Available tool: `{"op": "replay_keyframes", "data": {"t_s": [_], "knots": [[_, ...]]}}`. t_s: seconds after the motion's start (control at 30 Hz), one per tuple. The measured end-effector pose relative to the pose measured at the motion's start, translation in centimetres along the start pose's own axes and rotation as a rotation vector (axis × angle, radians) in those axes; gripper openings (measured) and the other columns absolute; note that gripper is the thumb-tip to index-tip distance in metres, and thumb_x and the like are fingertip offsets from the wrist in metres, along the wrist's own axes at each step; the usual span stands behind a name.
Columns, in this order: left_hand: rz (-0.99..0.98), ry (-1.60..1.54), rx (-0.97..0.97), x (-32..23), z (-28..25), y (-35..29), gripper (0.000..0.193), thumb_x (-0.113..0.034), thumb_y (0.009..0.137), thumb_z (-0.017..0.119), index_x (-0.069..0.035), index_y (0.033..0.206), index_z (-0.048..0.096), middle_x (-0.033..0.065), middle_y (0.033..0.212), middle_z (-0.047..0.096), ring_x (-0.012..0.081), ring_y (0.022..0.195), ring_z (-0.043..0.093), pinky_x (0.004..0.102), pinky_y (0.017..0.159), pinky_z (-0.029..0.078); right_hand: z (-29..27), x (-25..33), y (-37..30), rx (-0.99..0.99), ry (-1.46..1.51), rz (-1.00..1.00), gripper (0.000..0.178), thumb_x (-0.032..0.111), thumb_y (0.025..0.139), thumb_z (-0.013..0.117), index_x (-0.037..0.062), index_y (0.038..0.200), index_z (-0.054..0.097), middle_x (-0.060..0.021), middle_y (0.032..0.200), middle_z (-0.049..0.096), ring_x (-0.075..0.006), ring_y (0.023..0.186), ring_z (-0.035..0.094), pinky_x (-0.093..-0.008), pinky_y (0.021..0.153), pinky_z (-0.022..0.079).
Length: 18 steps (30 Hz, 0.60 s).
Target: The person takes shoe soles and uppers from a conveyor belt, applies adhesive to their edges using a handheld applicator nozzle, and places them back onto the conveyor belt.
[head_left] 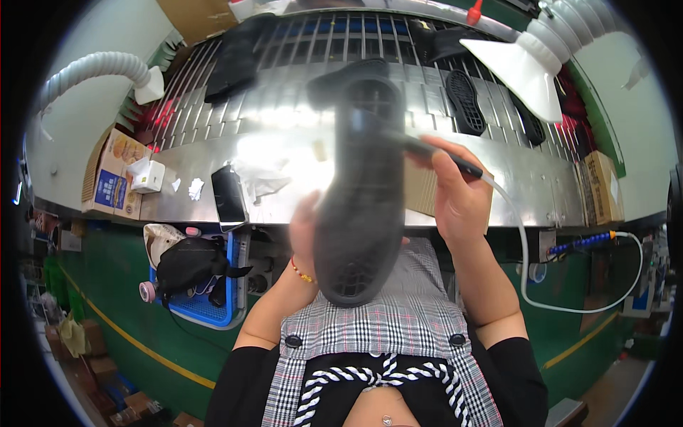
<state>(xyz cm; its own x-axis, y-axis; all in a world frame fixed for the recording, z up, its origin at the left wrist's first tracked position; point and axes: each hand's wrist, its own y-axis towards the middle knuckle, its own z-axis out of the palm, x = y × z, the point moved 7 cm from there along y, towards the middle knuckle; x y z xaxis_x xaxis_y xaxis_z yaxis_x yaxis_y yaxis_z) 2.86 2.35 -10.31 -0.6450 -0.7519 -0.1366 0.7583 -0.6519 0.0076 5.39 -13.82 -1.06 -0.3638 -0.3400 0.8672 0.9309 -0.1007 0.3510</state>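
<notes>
A black shoe sole (363, 213), smeared by motion, is held up lengthwise before me, its molded grid facing up toward me. My left hand (303, 224) grips it along its left edge; most of the fingers are hidden behind it. In my right hand (461, 188), closed around it, is a slim black pen-like tool (455, 162) with a white tube (523, 242) running from its rear end. The tool's front end meets the upper right part of the sole, but blur hides the tip. Farther back, another black sole (356, 75) lies behind the held one.
Several black soles, one ribbed sole (466, 103) among them, rest on the metal conveyor (284, 78). White suction nozzles hang left (149, 85) and right (526, 71). A phone (229, 199), tissue pack (147, 176) and carton (114, 174) stand left. A blue basket (231, 313) sits below.
</notes>
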Motion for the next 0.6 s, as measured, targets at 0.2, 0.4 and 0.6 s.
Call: {"op": "replay_keyframes", "data": {"t_s": [0.2,0.4,0.6], "knots": [[0.008,0.256,-0.090,0.0,2.4,-0.3,0.082,-0.061,0.097,0.032,-0.005,0.157,0.030,0.0360,0.153,0.033,0.0524,0.142,0.035,0.0761,0.104,0.036,1.1,1.9,0.2,-0.041,-0.321,-0.207,0.022,0.007,0.090,0.075,-0.0006,0.111,0.074,-0.0095,0.099,0.073,-0.0134,0.092,0.062,-0.0251,0.082,0.048],[-0.010,0.289,-0.034,0.0,2.6,-0.8,0.081,-0.060,0.097,0.034,-0.005,0.156,0.031,0.0374,0.152,0.034,0.0530,0.137,0.041,0.0713,0.105,0.040,2.0,3.0,0.4,-0.067,-0.486,-0.370,0.023,0.006,0.084,0.079,0.0030,0.106,0.077,-0.0065,0.094,0.071,-0.0164,0.094,0.058,-0.0274,0.086,0.044],[0.020,0.366,-0.080,-0.5,2.2,-0.8,0.081,-0.059,0.097,0.033,-0.005,0.156,0.032,0.0375,0.152,0.034,0.0542,0.131,0.048,0.0683,0.105,0.042,2.4,3.7,0.8,0.058,-0.725,-0.476,0.025,0.008,0.080,0.081,0.0055,0.105,0.079,-0.0050,0.092,0.070,-0.0166,0.093,0.057,-0.0282,0.082,0.044]]}}
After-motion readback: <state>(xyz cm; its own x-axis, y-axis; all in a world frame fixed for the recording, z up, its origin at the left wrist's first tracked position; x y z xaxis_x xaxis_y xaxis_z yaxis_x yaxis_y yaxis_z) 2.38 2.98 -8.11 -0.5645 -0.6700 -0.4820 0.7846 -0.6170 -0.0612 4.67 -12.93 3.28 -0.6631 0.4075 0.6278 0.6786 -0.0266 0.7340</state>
